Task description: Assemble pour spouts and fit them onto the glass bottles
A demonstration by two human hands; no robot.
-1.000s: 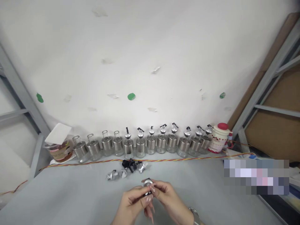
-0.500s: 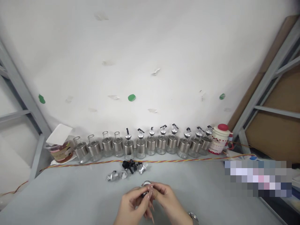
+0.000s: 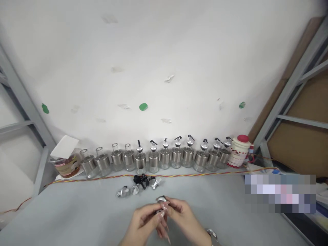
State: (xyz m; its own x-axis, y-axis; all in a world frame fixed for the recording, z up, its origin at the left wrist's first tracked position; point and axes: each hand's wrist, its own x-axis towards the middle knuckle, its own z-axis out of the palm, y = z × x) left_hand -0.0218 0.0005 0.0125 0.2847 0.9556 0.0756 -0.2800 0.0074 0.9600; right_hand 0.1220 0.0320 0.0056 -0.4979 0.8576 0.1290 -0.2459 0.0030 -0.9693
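Note:
Close to the front of the grey table, my left hand [image 3: 147, 218] and my right hand [image 3: 179, 213] come together around a silver-and-black pourer stopper [image 3: 161, 199]. Fingertips of both hands pinch it, and they cover most of its lower part. Beyond my hands lies a small heap of black plastic parts [image 3: 142, 181]. Beside that heap are loose silver pourer caps [image 3: 124, 192]. Along the wall stands a row of glass bottles with steel sleeves; several carry pourer tops, such as this bottle [image 3: 176, 155], while several on the left, like this open-necked bottle [image 3: 103, 162], have none.
A twisted red-yellow cord [image 3: 194, 175] runs across the table in front of the bottles. A plastic tub [image 3: 67, 167] stands at the left end, a white jar with red lid [image 3: 238, 153] at the right. Metal frames [image 3: 284, 99] flank both sides.
My hands stay together on the stopper, with the fingers shifted slightly. More of its silver top shows above the fingertips now. The loose parts and bottles have stayed in place.

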